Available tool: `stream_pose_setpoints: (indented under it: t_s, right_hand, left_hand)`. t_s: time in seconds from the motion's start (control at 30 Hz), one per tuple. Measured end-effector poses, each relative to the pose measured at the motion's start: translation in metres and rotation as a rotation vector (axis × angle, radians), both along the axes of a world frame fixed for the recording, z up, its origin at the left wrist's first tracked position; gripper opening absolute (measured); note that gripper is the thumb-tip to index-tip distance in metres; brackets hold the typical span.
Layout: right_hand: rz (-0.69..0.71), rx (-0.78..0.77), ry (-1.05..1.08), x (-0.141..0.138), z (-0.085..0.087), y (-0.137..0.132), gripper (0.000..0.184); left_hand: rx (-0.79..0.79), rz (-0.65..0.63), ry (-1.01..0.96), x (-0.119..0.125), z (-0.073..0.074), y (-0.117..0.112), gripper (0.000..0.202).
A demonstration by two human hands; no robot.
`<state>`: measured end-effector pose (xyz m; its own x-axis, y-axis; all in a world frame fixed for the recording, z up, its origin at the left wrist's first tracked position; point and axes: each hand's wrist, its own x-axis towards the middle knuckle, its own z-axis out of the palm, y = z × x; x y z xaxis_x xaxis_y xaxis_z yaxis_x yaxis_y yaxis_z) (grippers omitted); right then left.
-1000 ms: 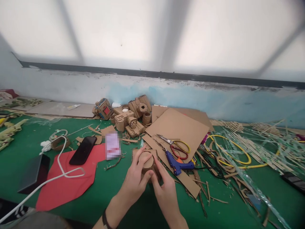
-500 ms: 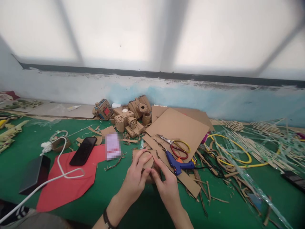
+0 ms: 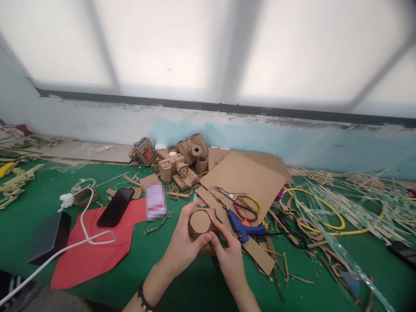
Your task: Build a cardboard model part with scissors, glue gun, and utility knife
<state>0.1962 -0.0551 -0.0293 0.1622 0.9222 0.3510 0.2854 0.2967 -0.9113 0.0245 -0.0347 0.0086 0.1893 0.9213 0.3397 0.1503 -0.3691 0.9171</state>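
Note:
Between my hands is a cardboard model [image 3: 200,222] with a short round cylinder and a flat disc on its top. My left hand [image 3: 183,236] curls round the cylinder's left side, thumb at the near rim. From the right, my right hand [image 3: 226,245] grips the same piece, with thumb and fingers at its rim. The model's lower body is mostly hidden behind my hands. Just right of them lie a blue glue gun [image 3: 244,227] and scissors [image 3: 240,203] with red and yellow handles, on cardboard pieces.
Several cardboard camera models [image 3: 173,166] stand at the back by the wall. Left are a black phone [image 3: 115,207], red sheet [image 3: 94,251], white cable [image 3: 85,216] and dark box [image 3: 52,236]. A large cardboard sheet [image 3: 247,180], yellow tubing [image 3: 338,216] and thin sticks [image 3: 354,208] lie right.
My fingers have moved off the top of the disc to the cylinder's sides, so the disc now shows fully. The view has shifted slightly.

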Motion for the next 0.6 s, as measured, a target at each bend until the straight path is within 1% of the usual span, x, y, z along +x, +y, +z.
stream_pose_setpoints:
  t_s: [0.03, 0.1, 0.17, 0.33, 0.43, 0.53, 0.6]
  right_hand:
    - [-0.007, 0.000, 0.002, -0.001, 0.001, 0.000, 0.047]
    - [-0.023, -0.003, 0.015, -0.004, 0.003, 0.000, 0.051]
    - [-0.032, -0.008, 0.025, -0.006, 0.004, 0.001, 0.054]
    - [-0.031, -0.024, 0.024, -0.008, 0.003, 0.003, 0.056]
    - [-0.051, -0.027, 0.038, -0.009, 0.002, 0.002, 0.057]
    - [-0.045, -0.019, 0.052, -0.009, 0.001, 0.001, 0.056]
    - [-0.034, -0.011, 0.060, -0.008, 0.001, 0.001, 0.054]
  left_hand:
    - [-0.025, -0.010, -0.035, 0.001, 0.002, 0.003, 0.088]
    - [-0.039, -0.037, -0.089, 0.003, 0.004, 0.008, 0.096]
    - [-0.032, -0.050, -0.117, 0.006, 0.003, 0.012, 0.097]
    - [-0.045, 0.003, -0.124, 0.009, -0.004, 0.014, 0.093]
    - [-0.035, 0.013, -0.131, 0.009, -0.007, 0.014, 0.091]
    - [-0.056, -0.011, -0.159, 0.008, -0.006, 0.013, 0.095]
    - [-0.083, -0.046, -0.205, 0.006, -0.004, 0.013, 0.103]
